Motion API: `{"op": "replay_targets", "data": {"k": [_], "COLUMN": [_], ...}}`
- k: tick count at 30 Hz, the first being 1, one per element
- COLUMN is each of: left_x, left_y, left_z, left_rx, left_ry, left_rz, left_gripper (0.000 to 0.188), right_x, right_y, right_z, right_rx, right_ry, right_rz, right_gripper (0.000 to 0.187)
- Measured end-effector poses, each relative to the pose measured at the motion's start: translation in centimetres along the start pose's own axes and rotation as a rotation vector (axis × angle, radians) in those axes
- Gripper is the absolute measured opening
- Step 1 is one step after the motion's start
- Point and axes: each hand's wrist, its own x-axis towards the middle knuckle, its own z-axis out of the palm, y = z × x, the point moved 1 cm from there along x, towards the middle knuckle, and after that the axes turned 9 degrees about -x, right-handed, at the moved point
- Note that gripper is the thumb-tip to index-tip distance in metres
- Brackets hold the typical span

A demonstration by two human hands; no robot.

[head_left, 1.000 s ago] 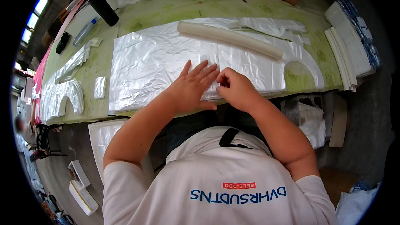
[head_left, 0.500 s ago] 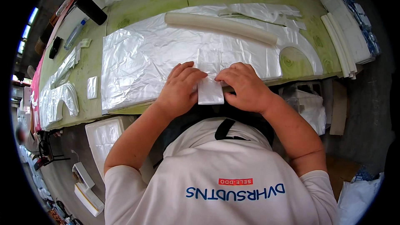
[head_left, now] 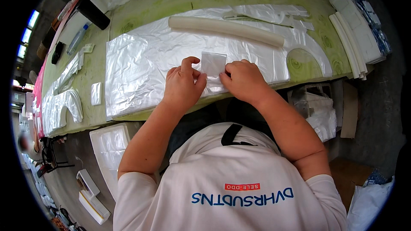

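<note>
A small folded packet of clear plastic film (head_left: pixel 213 64) lies between my hands, near the front edge of a stack of shiny translucent plastic sheets (head_left: pixel 141 68). My left hand (head_left: pixel 182 85) is at the packet's left side. Its index finger is bent and lifted, apart from the thumb, whose tip comes close to the packet's edge. At the right edge, my right hand (head_left: pixel 246 81) has its fingers curled in, with thumb and index finger closed on the film. A long pale roll (head_left: pixel 227 30) rests across the sheets beyond the packet.
A green patterned cloth (head_left: pixel 171 0) covers the table. To the left are another folded packet (head_left: pixel 96 93), curved plastic pieces (head_left: pixel 68 96), a bottle (head_left: pixel 77 38) and a black cylinder (head_left: pixel 93 13). White rolls (head_left: pixel 346 45) and a stacked pile (head_left: pixel 357 25) stand right. Below sits a white bin (head_left: pixel 109 143).
The packet's near flap has been folded away from me, making it shorter. Both hands have shifted slightly, and my left index finger has lifted off the film.
</note>
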Motion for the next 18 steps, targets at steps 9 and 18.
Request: {"op": "replay_targets", "data": {"k": [9,18], "left_x": [-0.3,-1.4], "left_y": [1.0,1.9], "left_z": [1.2,1.0], "left_rx": [0.318,0.295], "left_ry": [-0.171,-0.191], "left_rz": [0.342,0.309], "left_gripper": [0.073,0.073], "right_x": [0.7,0.3], "right_y": [0.2,-0.1], "right_z": [-0.2,-0.9], "right_rx": [0.02,0.133], "right_ry": [-0.109,-0.045], "right_rz": [0.049,0.071], "right_gripper": [0.026,0.051]}}
